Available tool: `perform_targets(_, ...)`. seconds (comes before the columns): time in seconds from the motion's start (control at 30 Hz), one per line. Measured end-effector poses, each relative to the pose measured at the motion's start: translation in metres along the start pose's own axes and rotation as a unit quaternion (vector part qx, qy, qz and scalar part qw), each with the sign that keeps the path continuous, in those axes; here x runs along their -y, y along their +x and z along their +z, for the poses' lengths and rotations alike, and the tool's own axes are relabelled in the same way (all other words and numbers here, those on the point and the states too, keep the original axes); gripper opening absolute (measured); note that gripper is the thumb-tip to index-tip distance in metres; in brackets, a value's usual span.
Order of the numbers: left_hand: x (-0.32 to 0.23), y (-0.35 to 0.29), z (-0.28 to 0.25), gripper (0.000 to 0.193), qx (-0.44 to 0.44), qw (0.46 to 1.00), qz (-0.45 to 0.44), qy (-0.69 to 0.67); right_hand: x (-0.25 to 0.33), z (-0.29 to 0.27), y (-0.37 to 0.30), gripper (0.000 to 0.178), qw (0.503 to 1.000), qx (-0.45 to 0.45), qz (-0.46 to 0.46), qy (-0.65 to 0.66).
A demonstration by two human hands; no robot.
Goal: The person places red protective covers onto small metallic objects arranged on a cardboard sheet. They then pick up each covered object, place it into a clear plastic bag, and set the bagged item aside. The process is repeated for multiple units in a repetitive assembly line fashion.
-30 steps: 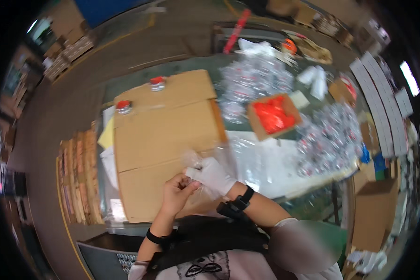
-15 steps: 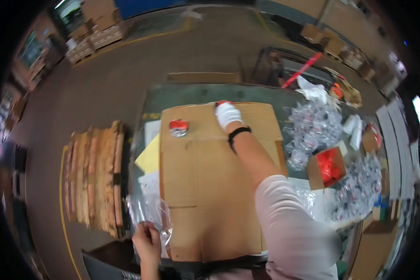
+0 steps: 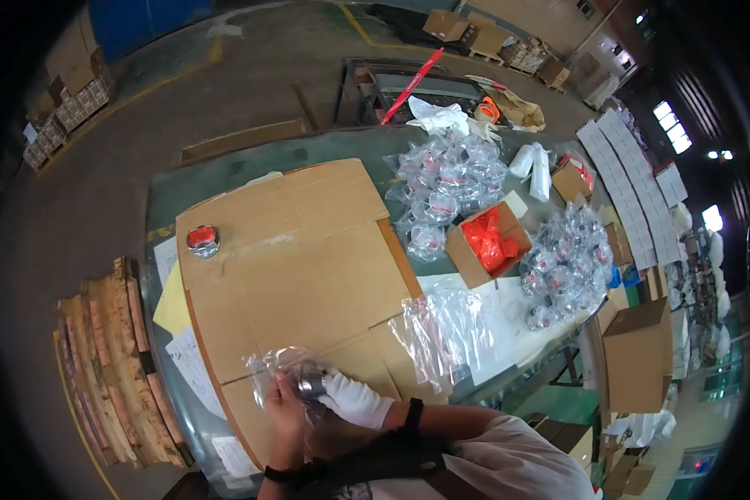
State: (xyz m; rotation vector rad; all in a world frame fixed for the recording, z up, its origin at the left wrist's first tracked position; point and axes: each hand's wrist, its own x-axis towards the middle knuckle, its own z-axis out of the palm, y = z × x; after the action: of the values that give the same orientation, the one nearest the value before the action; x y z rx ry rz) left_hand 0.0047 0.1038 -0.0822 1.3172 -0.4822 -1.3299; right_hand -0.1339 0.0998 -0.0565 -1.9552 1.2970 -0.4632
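Note:
Close in front of me, my left hand (image 3: pixel 285 410), bare, pinches a clear plastic bag (image 3: pixel 267 363). My right hand (image 3: pixel 355 402), in a white glove, grips a shiny round metal part (image 3: pixel 311 382) at the bag. The part's lower side is hidden by my hands, and I cannot tell how far inside the bag it is. Both hands are over the near part of a flat cardboard sheet (image 3: pixel 283 275). Another round chrome part with a red top (image 3: pixel 202 240) stands at the sheet's far left.
Bagged metal parts (image 3: pixel 450 179) are heaped at the table's far right, with a second heap (image 3: pixel 568 262) nearer. Between them stands a small carton (image 3: pixel 471 258) of red pieces. Empty clear bags (image 3: pixel 450 333) lie right of the cardboard. Wooden pallets (image 3: pixel 112 367) stand left of the table.
My right hand has come back from the cardboard's far edge with a metal part. My left hand has brought the bag to it. The view has turned right.

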Motion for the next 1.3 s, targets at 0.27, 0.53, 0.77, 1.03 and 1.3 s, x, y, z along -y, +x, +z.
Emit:
perform_targets(0.27, -0.061, -0.080, 0.018, 0.024, 0.182, 0.816, 0.331, 0.437, -0.032, 0.021, 0.023, 0.027, 0.993, 0.044, -0.007, 0.111)
perform_targets(0.53, -0.064, -0.065, -0.012, 0.027, 0.106, 0.982, -0.011, 0.157, 0.076, -0.084, -0.047, 0.020, 0.990, 0.001, -0.134, 0.040)
perform_targets(0.77, -0.041, -0.095, -0.020, 0.022, 0.167, 0.746, 0.318, 0.562, 0.002, -0.016, -0.047, 0.040, 0.852, 0.052, 0.294, 0.431)
perform_targets(1.03, 0.017, -0.083, -0.051, 0.021, 0.141, 0.784, 0.272, 0.540, 0.038, -0.032, -0.056, 0.027, 0.942, 0.144, -0.124, -0.276)
perform_targets(1.3, -0.013, -0.083, -0.028, 0.032, 0.101, 0.899, 0.098, 0.414, -0.003, -0.028, -0.013, 0.015, 0.980, 0.119, -0.132, -0.088)
